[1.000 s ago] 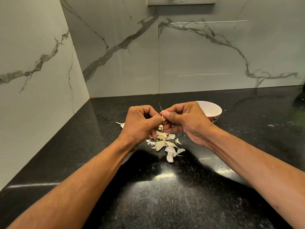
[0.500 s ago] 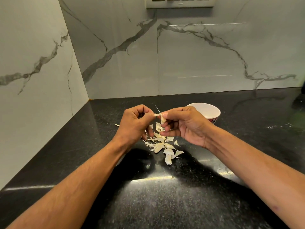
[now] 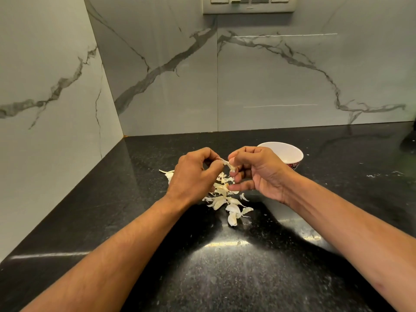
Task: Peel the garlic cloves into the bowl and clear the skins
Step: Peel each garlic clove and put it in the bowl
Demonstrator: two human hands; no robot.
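Since the earlier frames, both of my hands have drawn slightly apart, and a thin strip of skin now stretches between them instead of being hidden between closed knuckles.

Reference landmark: the bowl, white inside with a red-patterned outer wall, standing on the black countertop.

My right hand is directly in front of the bowl, covering its near-left rim. Its thumb and forefinger pinch the garlic clove, held in the air left of the bowl; the lower fingers are extended beneath it.

My left hand is further left of the bowl, fingers curled, thumb and forefinger pinching the free end of the skin strip. The strip remains attached to the clove.

On the countertop, to the near-left of the bowl and below both hands, lies the pile of cloves and loose skins. Which pieces are whole cloves and which are skins cannot be told for most of them. One separate piece lies at the far-left edge of the pile, partly covered by my left hand.

What the bowl holds cannot be told from this view.

Behind the bowl stands the marble-patterned wall, with a switch plate at the top.
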